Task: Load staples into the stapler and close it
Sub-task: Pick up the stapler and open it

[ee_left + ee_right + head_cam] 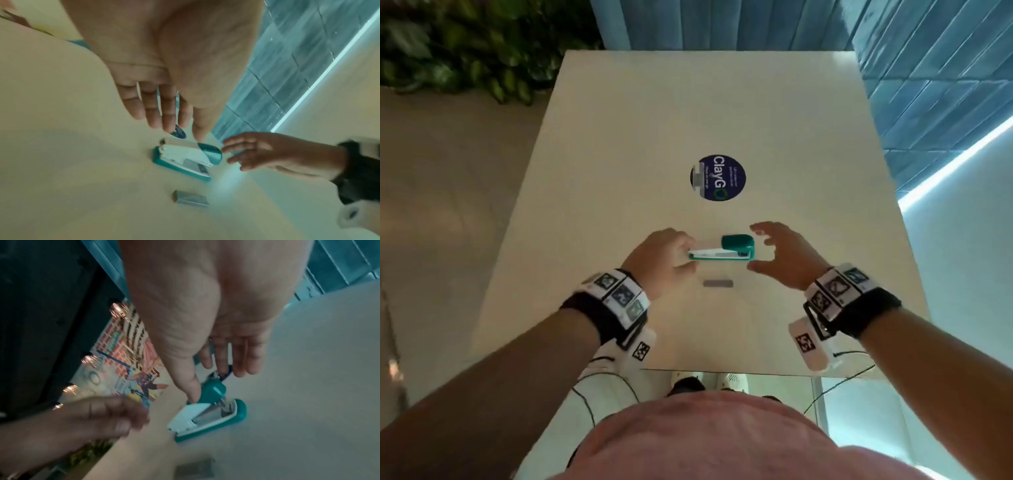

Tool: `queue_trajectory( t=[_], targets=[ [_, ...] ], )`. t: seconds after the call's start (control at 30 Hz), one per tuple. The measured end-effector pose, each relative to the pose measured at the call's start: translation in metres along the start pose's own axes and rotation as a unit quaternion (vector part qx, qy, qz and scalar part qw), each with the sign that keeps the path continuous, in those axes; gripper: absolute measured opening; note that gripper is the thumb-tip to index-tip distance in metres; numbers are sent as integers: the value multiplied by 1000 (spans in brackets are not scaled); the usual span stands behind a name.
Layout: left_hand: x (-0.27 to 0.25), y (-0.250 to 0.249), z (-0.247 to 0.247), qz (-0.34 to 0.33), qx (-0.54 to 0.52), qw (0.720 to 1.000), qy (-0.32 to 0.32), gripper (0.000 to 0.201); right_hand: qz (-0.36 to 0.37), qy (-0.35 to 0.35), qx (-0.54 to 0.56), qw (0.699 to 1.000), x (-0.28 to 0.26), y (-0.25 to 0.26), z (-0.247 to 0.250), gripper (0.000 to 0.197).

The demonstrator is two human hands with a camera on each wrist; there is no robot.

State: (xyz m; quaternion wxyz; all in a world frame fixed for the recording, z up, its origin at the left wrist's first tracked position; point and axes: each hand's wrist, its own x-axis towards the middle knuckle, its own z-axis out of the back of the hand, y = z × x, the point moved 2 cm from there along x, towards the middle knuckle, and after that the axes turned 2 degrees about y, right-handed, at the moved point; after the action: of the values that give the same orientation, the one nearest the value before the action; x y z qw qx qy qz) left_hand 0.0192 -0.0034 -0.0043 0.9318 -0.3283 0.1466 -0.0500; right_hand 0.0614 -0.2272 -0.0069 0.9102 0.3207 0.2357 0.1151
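Note:
A teal and white stapler (722, 251) lies on the pale table (619, 154), its teal cap at the right end, the white magazine arm over the teal base. My left hand (685, 255) hovers at its left end with relaxed fingers and holds nothing; in the left wrist view the hand (176, 129) hangs just above the stapler (185, 160). My right hand (756, 248) is spread open around the teal end. In the right wrist view its thumb tip (193, 395) meets the stapler (207, 415) beside the cap. A grey strip of staples (718, 283) lies just in front.
A round dark blue sticker (719, 178) is stuck on the table behind the stapler. The table's near edge (722, 371) runs close to my body. Green plants (465, 51) stand at the back left, and a blue tiled wall (928, 85) at the right.

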Motion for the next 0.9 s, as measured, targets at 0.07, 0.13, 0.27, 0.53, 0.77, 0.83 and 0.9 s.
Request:
queue_trajectory(
  t=[0.07,0.13,0.27,0.53,0.77,0.83,0.9],
  targets=[
    [26,-17,-10,-24,23,999,12,44,-22,-10,14,1000,15,0,-6,70],
    [48,-32,-22,-25,36,998,47,54,-38,-2,1,999,27,0,-14,69],
    [70,-30,-47,9,24,998,63,51,-39,-2,-72,997,41,-7,-25,45],
    [77,-27,-51,8,-65,997,27,32,-30,10,-76,997,49,-12,-25,34],
    [57,-10,-9,26,-196,980,-20,26,-25,3,-37,999,48,-14,-24,32],
    [46,1,5,26,-213,976,-50,24,-25,2,-34,999,48,-15,-25,32],
    [36,14,18,33,-222,972,-70,24,-23,4,-42,999,50,-17,-26,31]
  ],
)
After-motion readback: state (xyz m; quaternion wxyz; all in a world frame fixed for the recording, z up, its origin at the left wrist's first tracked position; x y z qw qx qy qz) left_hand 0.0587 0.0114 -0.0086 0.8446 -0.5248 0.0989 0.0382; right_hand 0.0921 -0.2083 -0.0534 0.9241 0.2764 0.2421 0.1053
